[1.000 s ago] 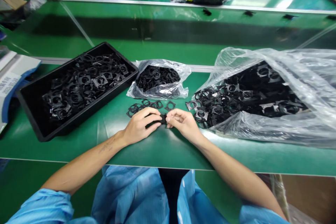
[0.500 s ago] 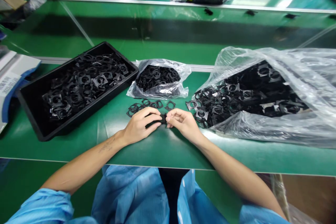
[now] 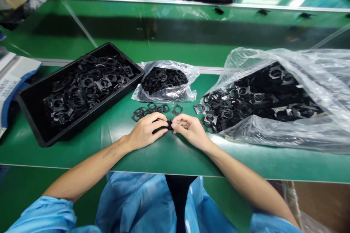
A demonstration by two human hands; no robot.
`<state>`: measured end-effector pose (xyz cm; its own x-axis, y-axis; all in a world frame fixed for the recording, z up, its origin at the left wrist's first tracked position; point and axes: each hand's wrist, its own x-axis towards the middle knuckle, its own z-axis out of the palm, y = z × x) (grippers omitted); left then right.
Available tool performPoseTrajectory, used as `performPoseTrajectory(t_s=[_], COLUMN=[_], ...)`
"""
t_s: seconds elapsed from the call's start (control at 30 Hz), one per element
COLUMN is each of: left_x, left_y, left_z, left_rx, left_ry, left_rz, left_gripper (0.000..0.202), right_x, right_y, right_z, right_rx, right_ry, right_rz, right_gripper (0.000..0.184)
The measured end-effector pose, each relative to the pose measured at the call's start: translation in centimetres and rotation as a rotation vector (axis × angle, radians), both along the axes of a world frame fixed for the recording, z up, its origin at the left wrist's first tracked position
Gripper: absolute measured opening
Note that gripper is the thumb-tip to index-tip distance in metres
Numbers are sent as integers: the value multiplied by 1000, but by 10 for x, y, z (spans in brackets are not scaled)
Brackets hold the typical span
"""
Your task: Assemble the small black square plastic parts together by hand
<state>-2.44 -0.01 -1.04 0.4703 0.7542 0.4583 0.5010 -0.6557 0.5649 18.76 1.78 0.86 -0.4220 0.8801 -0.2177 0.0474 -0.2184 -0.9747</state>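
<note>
Between my two hands, just above the green table [image 3: 175, 156], is a small black plastic part [image 3: 170, 125], mostly covered by fingers. My left hand [image 3: 149, 129] grips it from the left with thumb and fingers. From the right, the thumb and fingertips of my right hand [image 3: 190, 129] pinch its other end. Several thin black rings [image 3: 152, 107] lie loose behind my left hand. One squarish black frame with a round hole [image 3: 177, 109] lies flat behind my right hand.
At left stands a black tray [image 3: 82, 122] of black frames. A clear bag [image 3: 169, 96] of black rings sits at the middle back. To the right, a large open plastic bag [image 3: 262, 129] spills black frames [image 3: 226, 111]. A metal-edged ledge [image 3: 164, 2] runs behind.
My right fingers have shifted slightly left and closer over the black part, covering more of it. My left hand stays nearly where it was.
</note>
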Motion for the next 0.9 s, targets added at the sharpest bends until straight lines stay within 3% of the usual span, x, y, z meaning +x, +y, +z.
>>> performPoseTrajectory(t_s=[0.9], left_x=[0], left_y=[0], left_z=[2], left_rx=[28], left_ry=[-30], left_rz=[1], left_gripper=[8], right_x=[0], right_y=[1], right_z=[-2], right_rx=[10], right_ry=[4], right_rz=[-17], right_gripper=[30])
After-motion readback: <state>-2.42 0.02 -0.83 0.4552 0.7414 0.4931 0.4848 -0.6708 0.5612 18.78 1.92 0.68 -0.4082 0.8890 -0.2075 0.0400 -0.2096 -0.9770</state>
